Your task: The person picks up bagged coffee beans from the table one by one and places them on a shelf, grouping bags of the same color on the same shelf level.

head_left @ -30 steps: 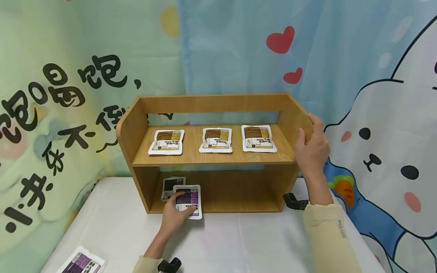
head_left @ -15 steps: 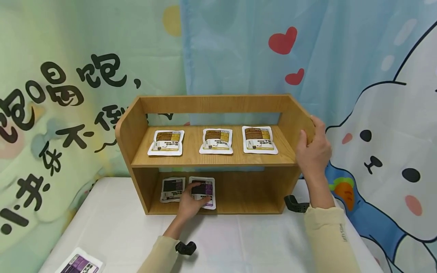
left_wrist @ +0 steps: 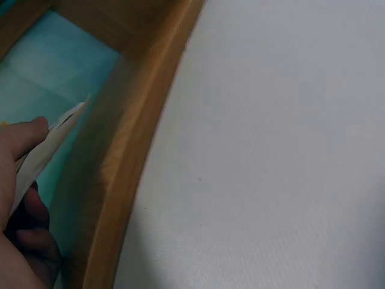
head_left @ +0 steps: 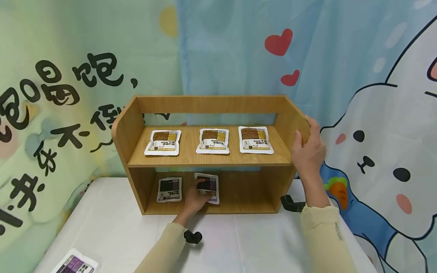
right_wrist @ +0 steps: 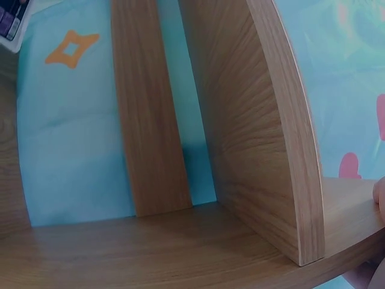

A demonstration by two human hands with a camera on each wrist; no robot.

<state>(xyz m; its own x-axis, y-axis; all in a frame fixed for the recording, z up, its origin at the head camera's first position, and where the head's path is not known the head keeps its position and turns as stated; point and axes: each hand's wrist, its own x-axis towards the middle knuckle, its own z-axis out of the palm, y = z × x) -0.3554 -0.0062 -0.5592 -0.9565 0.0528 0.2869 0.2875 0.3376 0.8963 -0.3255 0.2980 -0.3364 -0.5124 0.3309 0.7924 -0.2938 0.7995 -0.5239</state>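
1. Head view: A wooden shelf has two levels. Three brown and white packets lie in a row on the top level. On the bottom level, a dark packet sits near the left side. Just right of it, the left hand holds a purple packet inside the bottom level. The right hand grips the shelf's right side. The shelf stands on a white table, and another purple packet is at the table's near left corner. Behind are curtains with hearts, big black writing and a white bunny.

2. Left wrist view: The left hand pinches the packet between thumb and fingers, and the packet is tilted. I cannot tell if it touches the wood.

3. Right wrist view: Only a bit of the right hand shows, at the shelf's edge. A packet corner pokes in at the top left. An orange star is on the blue cloth.
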